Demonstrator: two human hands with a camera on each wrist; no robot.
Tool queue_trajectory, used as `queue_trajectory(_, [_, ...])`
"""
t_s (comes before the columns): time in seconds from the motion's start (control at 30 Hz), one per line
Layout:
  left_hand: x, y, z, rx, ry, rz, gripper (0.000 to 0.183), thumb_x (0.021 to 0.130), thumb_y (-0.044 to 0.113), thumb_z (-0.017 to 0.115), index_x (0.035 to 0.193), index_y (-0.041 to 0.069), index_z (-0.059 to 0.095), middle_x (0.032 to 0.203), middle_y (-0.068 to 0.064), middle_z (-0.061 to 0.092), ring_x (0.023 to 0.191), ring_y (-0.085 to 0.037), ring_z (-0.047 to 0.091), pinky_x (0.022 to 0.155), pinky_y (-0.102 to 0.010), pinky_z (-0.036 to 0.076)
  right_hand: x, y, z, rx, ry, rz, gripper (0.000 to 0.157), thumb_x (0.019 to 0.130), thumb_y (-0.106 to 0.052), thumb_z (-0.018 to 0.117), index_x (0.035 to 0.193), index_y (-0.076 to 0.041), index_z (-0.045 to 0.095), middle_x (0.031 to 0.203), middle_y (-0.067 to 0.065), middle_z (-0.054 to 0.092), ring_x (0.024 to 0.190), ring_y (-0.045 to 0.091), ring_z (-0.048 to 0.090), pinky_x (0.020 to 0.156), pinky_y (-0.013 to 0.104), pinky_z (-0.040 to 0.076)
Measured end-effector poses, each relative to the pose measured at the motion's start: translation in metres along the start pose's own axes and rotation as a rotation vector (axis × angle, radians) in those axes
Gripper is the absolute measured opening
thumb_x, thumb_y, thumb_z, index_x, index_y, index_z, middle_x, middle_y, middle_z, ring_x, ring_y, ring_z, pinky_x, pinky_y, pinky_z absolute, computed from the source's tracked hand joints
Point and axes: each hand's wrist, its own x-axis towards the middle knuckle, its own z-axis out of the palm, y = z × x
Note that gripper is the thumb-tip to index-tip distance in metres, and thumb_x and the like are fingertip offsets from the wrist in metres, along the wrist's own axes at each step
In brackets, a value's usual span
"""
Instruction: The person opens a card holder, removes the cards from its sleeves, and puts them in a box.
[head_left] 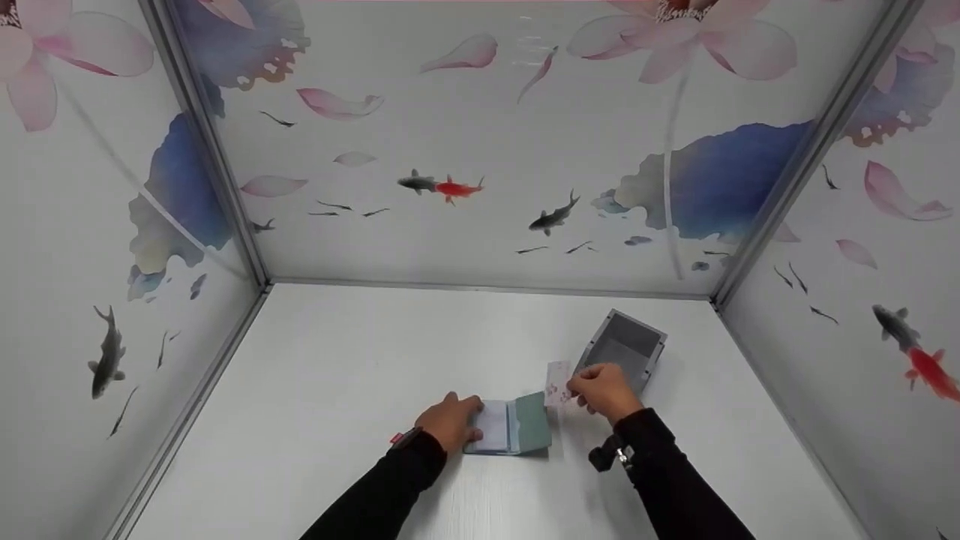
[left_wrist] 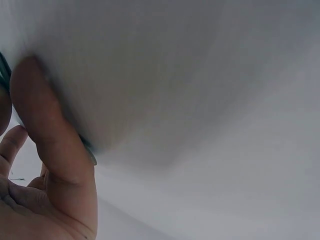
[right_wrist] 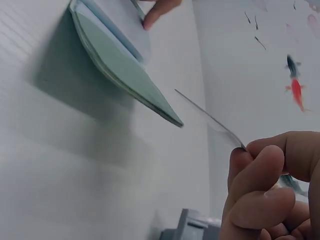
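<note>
A small notebook [head_left: 532, 424] with a pale green cover lies open on the white table, its green flap on the right side. My left hand [head_left: 448, 421] grips its left edge; in the left wrist view the thumb [left_wrist: 55, 125] hides most of the notebook. Just right of the flap, my right hand [head_left: 609, 391] pinches a thin pale card [head_left: 556, 382] with a pink flower print. Seen almost edge-on in the right wrist view, the card [right_wrist: 212, 118] sticks out from thumb and fingertips, apart from the notebook.
A grey plastic box [head_left: 636, 330] stands behind my right hand, turned at an angle. White panels [head_left: 480, 247] printed with fish and lotus flowers enclose the table [head_left: 360, 345] at the back and both sides. A small dark device [head_left: 602, 457] is strapped to my right wrist.
</note>
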Motion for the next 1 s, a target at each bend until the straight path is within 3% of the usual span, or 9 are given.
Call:
queue_trajectory(0.23, [-0.008,0.01,-0.015,-0.002,-0.019,-0.007,0.043,0.099,0.029,0.089,0.138,0.018,0.074,0.107,-0.01,0.067,0.079,-0.018,0.056,0.071,-0.038,0.05,0.014,-0.002,-0.04,-0.04,0.1,0.008,0.022,0.1,-0.014,0.075,0.111,0.004,0.083,0.083,0.004,0.077,0.075,0.017,0.067,0.066,0.028,0.054])
queue_trajectory(0.43, [-0.014,0.018,-0.028,-0.005,-0.034,-0.014,0.044,0.098,0.026,0.089,0.138,0.015,0.074,0.11,-0.013,0.068,0.081,-0.02,0.06,0.072,-0.04,0.052,0.03,0.003,-0.062,-0.103,0.172,-0.012,0.025,0.1,-0.015,0.073,0.108,0.005,0.084,0.074,-0.001,0.075,0.069,0.014,0.067,0.062,0.027,0.051])
queue_trajectory(0.63, [-0.015,0.017,-0.026,-0.015,-0.04,-0.01,0.043,0.099,0.025,0.088,0.138,0.014,0.074,0.108,-0.012,0.066,0.078,-0.019,0.055,0.07,-0.037,0.049,0.046,0.008,-0.071,-0.199,0.245,-0.05,0.024,0.095,-0.013,0.07,0.089,0.002,0.087,0.062,-0.007,0.073,0.059,0.01,0.061,0.061,0.026,0.046])
queue_trajectory(0.8, [-0.014,0.016,-0.023,-0.019,-0.054,-0.021,0.043,0.099,0.026,0.088,0.138,0.016,0.074,0.106,-0.011,0.065,0.076,-0.018,0.052,0.069,-0.036,0.048,0.06,0.01,-0.068,-0.27,0.25,-0.065,0.03,0.094,-0.012,0.065,0.073,-0.002,0.085,0.058,-0.005,0.073,0.056,0.013,0.057,0.064,0.028,0.043])
queue_trajectory(1.0, [-0.009,0.014,-0.016,-0.019,-0.046,-0.033,0.042,0.099,0.028,0.089,0.138,0.019,0.075,0.107,-0.01,0.066,0.077,-0.018,0.052,0.071,-0.036,0.048,0.075,0.008,-0.061,-0.351,0.285,-0.054,0.04,0.092,-0.013,0.065,0.052,-0.011,0.066,0.049,-0.007,0.06,0.052,0.014,0.053,0.058,0.028,0.042])
